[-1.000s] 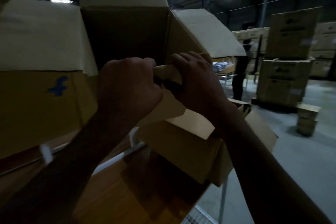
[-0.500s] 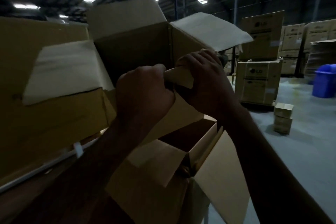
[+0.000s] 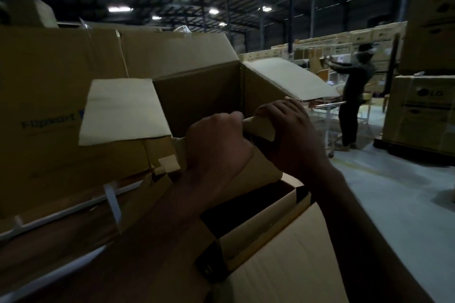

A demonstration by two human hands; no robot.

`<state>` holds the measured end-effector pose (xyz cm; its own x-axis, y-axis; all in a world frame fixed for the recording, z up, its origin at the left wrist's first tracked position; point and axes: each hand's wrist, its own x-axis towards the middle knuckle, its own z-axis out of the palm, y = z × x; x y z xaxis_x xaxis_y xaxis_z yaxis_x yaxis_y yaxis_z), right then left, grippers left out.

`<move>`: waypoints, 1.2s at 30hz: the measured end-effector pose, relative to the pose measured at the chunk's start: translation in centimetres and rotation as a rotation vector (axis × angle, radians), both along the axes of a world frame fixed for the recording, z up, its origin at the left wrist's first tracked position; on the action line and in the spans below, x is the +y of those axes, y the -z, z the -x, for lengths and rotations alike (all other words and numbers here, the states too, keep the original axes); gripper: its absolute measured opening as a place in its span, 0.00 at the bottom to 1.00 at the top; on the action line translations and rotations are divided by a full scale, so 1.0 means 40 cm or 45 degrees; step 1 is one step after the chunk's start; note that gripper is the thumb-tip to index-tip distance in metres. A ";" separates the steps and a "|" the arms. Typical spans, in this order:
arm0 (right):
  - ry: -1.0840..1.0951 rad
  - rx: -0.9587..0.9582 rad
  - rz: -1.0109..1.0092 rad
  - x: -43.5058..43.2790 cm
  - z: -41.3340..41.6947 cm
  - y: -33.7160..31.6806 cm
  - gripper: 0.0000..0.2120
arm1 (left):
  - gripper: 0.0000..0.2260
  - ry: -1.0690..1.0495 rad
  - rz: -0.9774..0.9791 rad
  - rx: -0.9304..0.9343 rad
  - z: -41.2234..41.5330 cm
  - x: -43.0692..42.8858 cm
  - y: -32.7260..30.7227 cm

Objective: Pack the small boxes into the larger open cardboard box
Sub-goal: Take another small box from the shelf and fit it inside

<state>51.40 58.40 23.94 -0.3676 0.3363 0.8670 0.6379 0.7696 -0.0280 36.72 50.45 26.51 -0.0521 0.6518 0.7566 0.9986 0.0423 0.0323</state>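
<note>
My left hand (image 3: 216, 145) and my right hand (image 3: 290, 135) are side by side at chest height, both closed on the top edge of a cardboard flap (image 3: 258, 128). The flap belongs to a brown box (image 3: 266, 236) held up in front of me, its dark inside showing below my wrists. Right behind my hands stands the larger open cardboard box (image 3: 204, 96), its flaps spread out to the left (image 3: 123, 110) and right (image 3: 288, 79). What lies inside either box is hidden.
A tall printed carton (image 3: 49, 115) stands to the left on a white metal frame (image 3: 110, 194). A person (image 3: 354, 96) works by a wire cart at the right. Stacked cartons (image 3: 423, 110) stand on the grey floor (image 3: 394, 192) beyond.
The view has swung up and to the right, bringing the person and more stacks into sight. Both hands keep their grip on the flap, and the held box sits lower under my arms.
</note>
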 end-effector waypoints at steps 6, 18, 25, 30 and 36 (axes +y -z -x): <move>-0.060 -0.009 -0.001 0.064 -0.036 0.010 0.21 | 0.11 -0.003 0.064 -0.102 -0.032 0.052 0.015; -0.240 -0.125 0.198 0.108 0.016 0.026 0.29 | 0.15 -0.085 0.240 -0.099 0.003 0.054 0.020; -0.201 -0.219 0.432 0.131 0.004 0.077 0.32 | 0.23 -0.006 0.354 0.002 0.009 0.099 0.076; -0.242 -0.295 0.794 0.139 -0.028 0.144 0.27 | 0.19 0.140 0.648 -0.184 0.019 0.134 0.164; -0.322 -0.340 1.001 0.150 -0.023 0.222 0.17 | 0.20 0.433 0.941 -0.752 0.050 0.159 0.255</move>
